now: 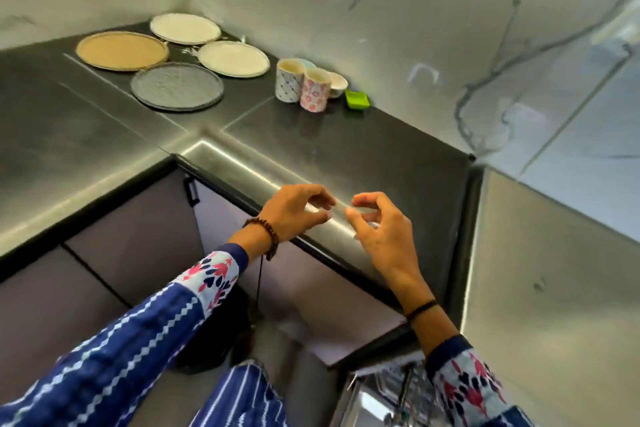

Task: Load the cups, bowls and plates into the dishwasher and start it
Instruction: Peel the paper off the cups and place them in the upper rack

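Four plates (176,86) lie flat on the dark tabletop (346,149) at eleven o'clock. Two patterned cups (288,80) stand touching at twelve o'clock, with small bowls (337,84) just behind and a green dish (357,99) beside them. The left hand (298,213) and right hand (377,225) hover over the tabletop's near edge, fingers loosely curled, holding nothing. A dishwasher rack (398,392) shows at five o'clock.

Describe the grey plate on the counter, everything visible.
The grey plate is round and shallow, with a speckled matte face and a darker raised rim; it looks like stoneware. It lies flat and empty on the dark counter, nearest the camera of four plates, beside the tan plate and a cream plate. Whether rims touch is unclear.
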`<act>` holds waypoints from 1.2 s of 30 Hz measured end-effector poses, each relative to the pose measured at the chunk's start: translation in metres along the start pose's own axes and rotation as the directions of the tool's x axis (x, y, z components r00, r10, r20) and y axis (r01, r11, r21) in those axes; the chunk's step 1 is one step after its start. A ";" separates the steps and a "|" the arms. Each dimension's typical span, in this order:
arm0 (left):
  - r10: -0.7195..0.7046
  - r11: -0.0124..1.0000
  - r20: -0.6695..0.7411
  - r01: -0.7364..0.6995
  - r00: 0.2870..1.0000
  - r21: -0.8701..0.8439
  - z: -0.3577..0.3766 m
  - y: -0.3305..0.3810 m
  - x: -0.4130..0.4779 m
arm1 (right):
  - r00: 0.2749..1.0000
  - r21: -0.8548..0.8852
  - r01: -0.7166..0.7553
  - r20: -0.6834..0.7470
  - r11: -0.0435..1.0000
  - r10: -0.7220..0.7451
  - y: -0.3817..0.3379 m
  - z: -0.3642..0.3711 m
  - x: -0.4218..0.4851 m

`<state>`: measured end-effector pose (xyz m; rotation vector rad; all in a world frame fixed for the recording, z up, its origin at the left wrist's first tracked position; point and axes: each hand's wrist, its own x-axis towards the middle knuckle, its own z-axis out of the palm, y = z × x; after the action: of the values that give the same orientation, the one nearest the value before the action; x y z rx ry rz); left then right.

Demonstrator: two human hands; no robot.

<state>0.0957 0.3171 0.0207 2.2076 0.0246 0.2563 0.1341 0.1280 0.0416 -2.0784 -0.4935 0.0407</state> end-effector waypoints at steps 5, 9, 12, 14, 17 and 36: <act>-0.055 0.998 -0.069 0.054 0.996 -0.017 -0.033 -0.032 0.050 | 0.996 0.008 0.028 0.081 1.000 -0.028 -0.015 0.040 0.078; -0.112 0.993 -0.101 0.109 0.989 -0.034 -0.057 -0.066 0.094 | 0.990 -0.015 0.004 0.142 1.000 -0.001 -0.015 0.071 0.143; -0.163 0.983 -0.136 0.150 0.977 -0.101 -0.074 -0.093 0.124 | 0.985 -0.071 -0.006 0.172 0.997 0.018 -0.015 0.091 0.193; -0.227 0.960 -0.157 0.194 0.961 -0.202 -0.084 -0.115 0.144 | 0.977 -0.124 -0.018 0.209 0.992 0.044 -0.016 0.104 0.228; -0.342 0.891 -0.148 0.270 0.928 -0.366 -0.090 -0.146 0.172 | 0.963 -0.167 -0.095 0.234 0.981 0.133 -0.011 0.118 0.275; -0.348 0.882 0.057 0.348 0.936 -0.317 -0.050 -0.189 0.315 | 0.890 0.069 -0.372 0.312 0.926 0.334 0.048 0.149 0.428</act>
<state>0.4086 0.5052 -0.0444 1.8345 0.3550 0.0539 0.5098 0.3824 -0.0072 -2.0193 -0.2722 0.5921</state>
